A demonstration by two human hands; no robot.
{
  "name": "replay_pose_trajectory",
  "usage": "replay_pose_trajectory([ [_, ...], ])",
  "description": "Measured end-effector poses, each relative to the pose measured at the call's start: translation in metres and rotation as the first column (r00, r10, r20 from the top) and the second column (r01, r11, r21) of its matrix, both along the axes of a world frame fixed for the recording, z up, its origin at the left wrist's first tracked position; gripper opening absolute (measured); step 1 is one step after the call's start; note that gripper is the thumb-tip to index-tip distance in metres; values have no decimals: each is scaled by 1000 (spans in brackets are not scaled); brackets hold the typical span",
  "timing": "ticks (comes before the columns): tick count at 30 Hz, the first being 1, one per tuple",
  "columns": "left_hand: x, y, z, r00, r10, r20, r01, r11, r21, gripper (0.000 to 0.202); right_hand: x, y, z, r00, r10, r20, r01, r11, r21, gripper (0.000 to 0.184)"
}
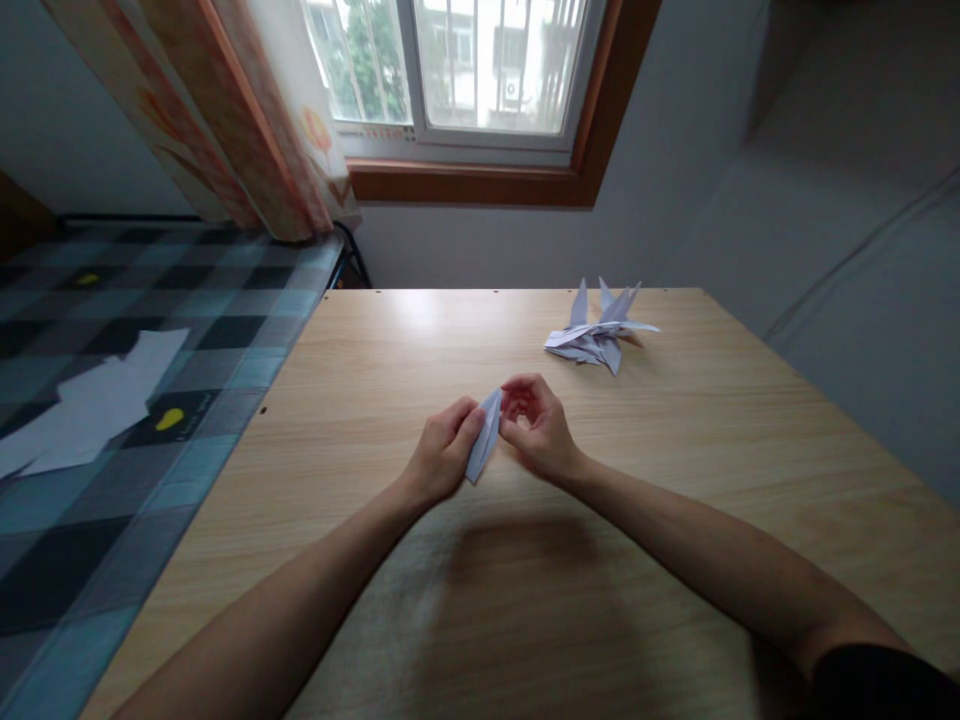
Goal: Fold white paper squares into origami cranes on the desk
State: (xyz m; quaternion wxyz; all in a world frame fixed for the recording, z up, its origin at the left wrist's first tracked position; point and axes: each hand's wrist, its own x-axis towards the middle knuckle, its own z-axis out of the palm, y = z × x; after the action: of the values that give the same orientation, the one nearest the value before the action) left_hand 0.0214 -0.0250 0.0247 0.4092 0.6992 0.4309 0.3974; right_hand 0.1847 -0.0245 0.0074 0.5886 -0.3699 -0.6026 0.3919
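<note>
A narrow folded piece of white paper (485,440) is held over the middle of the table, tilted with its upper tip leaning right. My left hand (448,447) grips its left side, thumb lying on top. At the paper's upper right edge, my right hand (541,428) is curled with thumb and index finger pinched at the edge near the tip. Farther back on the right lies a pile of folded white paper pieces (592,338), several pointed ends sticking up.
The light wood table (360,360) stands against the wall under a window (491,70). To the left is a bed with a checkered cover (247,340), where loose white paper sheets (105,405) lie. A patterned curtain (247,110) hangs beside the window.
</note>
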Motion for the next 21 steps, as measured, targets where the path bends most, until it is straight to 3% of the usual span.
replay_pose_trajectory([
  [4, 0, 0, 0, 999, -13, -42, 13, 1000, 11, 36, 1, 0, 1, 1000, 21, 2, -21, 1000, 21, 25],
  [21, 1, -1, 4, 993, -10, -116, 14, 999, 34, 35, 0, 1, -5, 1000, 17, -14, -16, 998, 69, 33],
])
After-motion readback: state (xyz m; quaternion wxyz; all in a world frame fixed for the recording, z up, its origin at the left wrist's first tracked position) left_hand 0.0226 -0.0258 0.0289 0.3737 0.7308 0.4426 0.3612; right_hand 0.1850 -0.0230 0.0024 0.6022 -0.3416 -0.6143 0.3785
